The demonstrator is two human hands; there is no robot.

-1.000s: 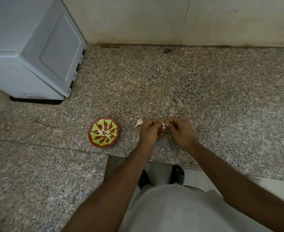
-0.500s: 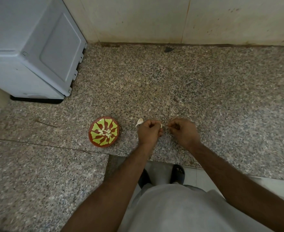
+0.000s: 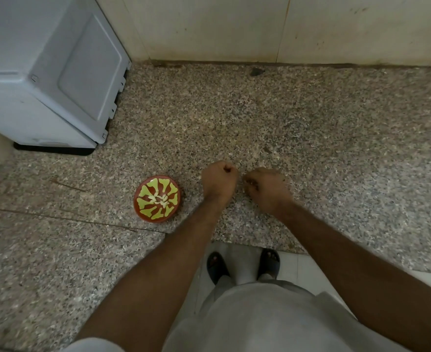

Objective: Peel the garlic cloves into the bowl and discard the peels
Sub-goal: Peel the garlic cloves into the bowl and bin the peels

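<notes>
On the speckled granite bench (image 3: 311, 128) I see both hands close together, near the front edge. My view comes from the head camera, looking down over the arms.

The left hand (image 3: 218, 180) is curled into a fist with the knuckles up. I cannot tell if it keeps a garlic clove inside, because the fingers hide everything. The right hand (image 3: 266, 190) is just beside it, not touching, with the fingers bent down toward the bench. Something small and pale shows at its fingertips (image 3: 247, 182), maybe a piece of peel, but it is too small and blurred to be sure, so I cannot tell what this hand holds.

The bowl (image 3: 143, 212) stands on the bench to the left of the left hand, near it but apart. It is reddish brown with a yellow-green pattern that spreads from the centre. Several peeled garlic cloves (image 3: 159, 198) lie in the middle of the bowl, pale and bunched together.

A grey-white appliance (image 3: 46, 72) stands at the far left on the bench, against the cream wall (image 3: 234, 26). I can read no brand, label or writing on it, nor on the bowl.

Below the bench edge I see two dark sandals (image 3: 242, 265) on a white floor (image 3: 293, 262), and light grey clothing (image 3: 260, 318) of the person.
</notes>
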